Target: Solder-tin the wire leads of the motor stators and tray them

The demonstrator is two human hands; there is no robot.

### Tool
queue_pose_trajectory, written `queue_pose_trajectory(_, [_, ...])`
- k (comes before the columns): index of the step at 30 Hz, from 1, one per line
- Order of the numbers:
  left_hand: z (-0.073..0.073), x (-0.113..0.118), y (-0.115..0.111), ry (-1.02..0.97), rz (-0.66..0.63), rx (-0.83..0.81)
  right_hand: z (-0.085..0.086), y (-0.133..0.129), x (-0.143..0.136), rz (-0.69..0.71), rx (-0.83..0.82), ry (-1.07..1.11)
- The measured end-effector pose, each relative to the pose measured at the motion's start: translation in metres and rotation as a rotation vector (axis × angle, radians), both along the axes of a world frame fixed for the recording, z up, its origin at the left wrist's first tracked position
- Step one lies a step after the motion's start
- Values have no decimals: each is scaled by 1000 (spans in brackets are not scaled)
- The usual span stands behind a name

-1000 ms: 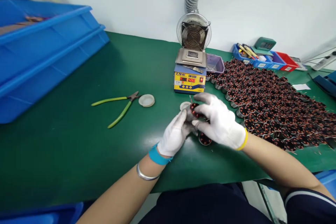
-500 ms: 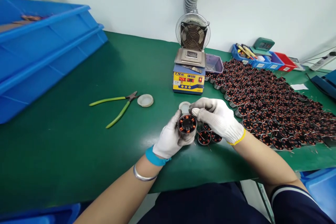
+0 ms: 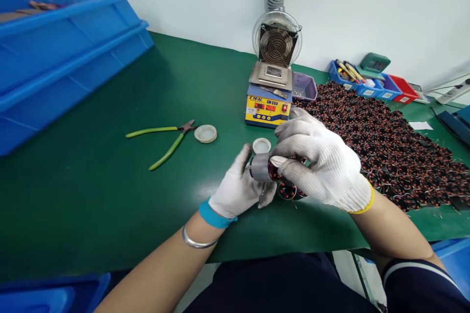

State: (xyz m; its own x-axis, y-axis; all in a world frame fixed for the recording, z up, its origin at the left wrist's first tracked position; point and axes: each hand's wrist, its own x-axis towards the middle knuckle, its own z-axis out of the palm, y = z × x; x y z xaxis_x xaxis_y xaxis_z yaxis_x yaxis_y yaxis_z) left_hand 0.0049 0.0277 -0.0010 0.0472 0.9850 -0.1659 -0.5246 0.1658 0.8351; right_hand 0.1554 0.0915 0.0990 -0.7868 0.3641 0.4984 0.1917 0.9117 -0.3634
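A motor stator point(image 3: 260, 167), a grey metal ring with copper windings inside, lies tipped on its side between my two hands, its wound end facing right. My left hand point(image 3: 242, 183), in a white glove with greyed fingertips, cradles it from the left with the thumb up behind. My right hand point(image 3: 319, 161), gloved too, pinches the wound end between thumb and fingers, which hide most of the windings. Just beyond stands a small round white dish point(image 3: 262, 145). Partly under my right hand, a few more stators point(image 3: 287, 190) stand on the green table point(image 3: 165, 225).
Green-handled cutters point(image 3: 172, 142) lie spread beside another white dish point(image 3: 206, 133). A yellow-blue solder pot point(image 3: 268, 107) stands ahead under a fan and hose. Many stators point(image 3: 400, 151) fill the right side. Stacked blue crates point(image 3: 73, 54) are at left; small bins point(image 3: 402, 89) sit back right.
The stator has been tipped from upright onto its side, its wound end now toward the right. My right hand has come over that end, and my left fingers have loosened somewhat.
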Motion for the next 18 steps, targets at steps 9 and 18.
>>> queue_pose_trajectory(9, [-2,-10,5,-469,349,-126,-9,5,10,14,-169,89])
queue_pose_trajectory(18, [-5,13,-8,-19,87,70,-28,5,18,-104,-311,232])
